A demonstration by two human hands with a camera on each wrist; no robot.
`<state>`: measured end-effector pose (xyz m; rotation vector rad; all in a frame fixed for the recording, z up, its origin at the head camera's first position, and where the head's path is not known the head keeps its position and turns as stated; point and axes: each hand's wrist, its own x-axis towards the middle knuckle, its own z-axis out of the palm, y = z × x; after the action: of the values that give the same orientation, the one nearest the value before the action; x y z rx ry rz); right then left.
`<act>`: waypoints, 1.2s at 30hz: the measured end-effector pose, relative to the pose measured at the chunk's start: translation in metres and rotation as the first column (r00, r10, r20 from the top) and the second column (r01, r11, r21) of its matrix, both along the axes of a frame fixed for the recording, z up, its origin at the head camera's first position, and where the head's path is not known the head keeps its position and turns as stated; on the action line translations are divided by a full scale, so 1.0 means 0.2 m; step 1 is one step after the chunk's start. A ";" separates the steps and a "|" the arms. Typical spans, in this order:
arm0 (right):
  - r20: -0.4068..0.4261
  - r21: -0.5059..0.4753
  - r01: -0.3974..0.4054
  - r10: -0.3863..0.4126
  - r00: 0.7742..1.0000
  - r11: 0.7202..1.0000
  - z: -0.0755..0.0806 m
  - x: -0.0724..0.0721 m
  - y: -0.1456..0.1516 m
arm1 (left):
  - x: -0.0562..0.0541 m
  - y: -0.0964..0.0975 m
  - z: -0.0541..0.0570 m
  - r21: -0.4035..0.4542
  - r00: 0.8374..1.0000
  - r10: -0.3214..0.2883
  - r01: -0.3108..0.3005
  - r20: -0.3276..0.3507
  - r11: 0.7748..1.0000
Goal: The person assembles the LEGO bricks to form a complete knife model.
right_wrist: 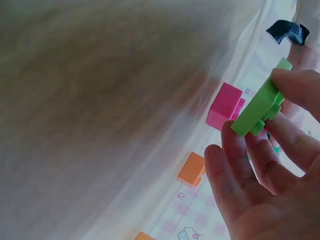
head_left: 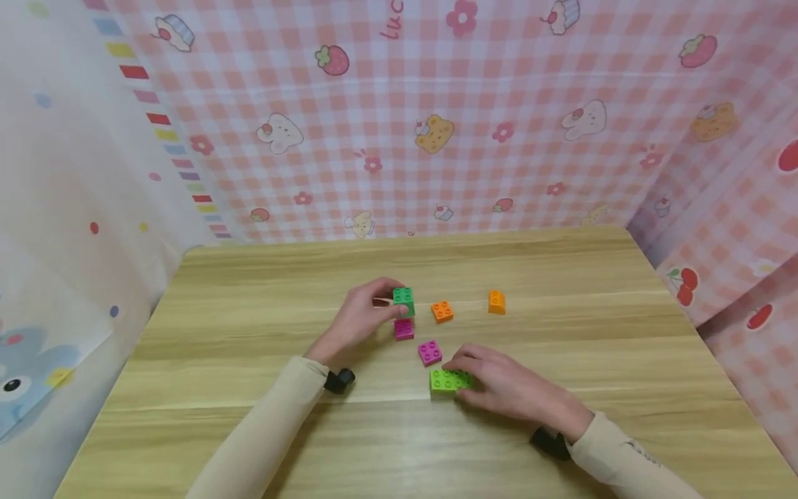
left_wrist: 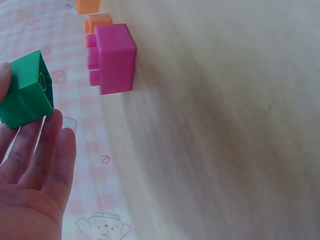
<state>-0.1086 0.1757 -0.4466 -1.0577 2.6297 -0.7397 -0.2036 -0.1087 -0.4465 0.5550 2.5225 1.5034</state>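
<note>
My left hand pinches a green toy brick between thumb and fingers; the brick's hollow underside shows in the left wrist view. It overlaps a magenta brick in the head view, just in front of it. My right hand grips the right end of a longer lime-green brick, studs up. In the right wrist view, thumb and fingertips hold this lime-green brick by its sides. Just beyond it lies a second magenta brick, close to the right fingertips.
A square orange brick sits right of the green one, and a rounded orange brick lies farther right. All are on a wood-grain table. A pink checked cloth hangs behind the far edge.
</note>
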 end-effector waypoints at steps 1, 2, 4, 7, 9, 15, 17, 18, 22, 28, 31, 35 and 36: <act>-0.003 -0.002 0.006 -0.006 1.000 1.000 0.00 0.00 0.00 | 0.01 0.00 0.00 0.005 1.000 0.003 -0.003 -0.005 1.000; -0.007 -0.004 0.011 -0.011 1.000 1.000 0.00 0.00 0.00 | 0.01 -0.01 0.00 0.013 1.000 0.006 -0.006 -0.011 1.000; -0.020 -0.011 0.018 -0.018 1.000 1.000 0.00 -0.01 0.00 | 0.03 -0.02 0.01 0.024 1.000 0.012 -0.011 -0.024 1.000; -0.032 -0.023 0.036 -0.036 0.999 0.999 0.01 -0.01 0.00 | 0.06 -0.03 0.02 0.028 0.999 0.018 -0.017 -0.042 0.999; -0.032 -0.034 0.049 -0.050 0.998 0.998 0.01 -0.01 0.00 | 0.08 -0.03 0.02 0.025 0.999 0.023 -0.022 -0.049 0.999; -0.036 -0.057 0.102 -0.104 0.994 0.993 0.02 -0.01 -0.02 | 0.15 -0.05 0.02 0.026 0.999 0.021 -0.020 -0.047 0.999; -0.048 -0.062 0.116 -0.119 0.992 0.991 0.02 -0.01 -0.03 | 0.18 -0.06 0.02 0.028 0.999 0.013 -0.012 -0.043 1.000; -0.056 -0.063 0.122 -0.125 0.991 0.991 0.02 -0.01 -0.03 | 0.19 -0.07 0.02 0.026 0.999 0.010 -0.009 -0.037 1.000; -0.083 -0.081 0.126 -0.133 0.988 0.989 0.03 -0.01 -0.04 | 0.24 -0.08 0.02 0.009 1.000 -0.005 0.006 -0.015 1.000; -0.115 -0.107 0.126 -0.138 0.984 0.986 0.04 -0.01 -0.05 | 0.29 -0.08 0.00 -0.003 0.998 -0.051 0.051 -0.024 0.999; -0.120 -0.114 0.130 -0.143 0.982 0.985 0.04 -0.01 -0.05 | 0.31 -0.07 -0.01 -0.011 0.997 -0.067 0.066 -0.027 0.998; -0.124 -0.119 0.139 -0.153 0.980 0.983 0.04 -0.01 -0.06 | 0.33 -0.05 -0.01 -0.019 0.997 -0.077 0.077 -0.021 0.997; -0.123 -0.120 0.143 -0.157 0.980 0.983 0.04 -0.01 -0.06 | 0.33 -0.05 -0.01 -0.019 0.997 -0.081 0.080 -0.021 0.997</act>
<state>-0.1107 0.1631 -0.4379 -0.9744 2.8358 -0.8849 -0.1367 -0.1180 -0.4492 0.6651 2.4946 1.4534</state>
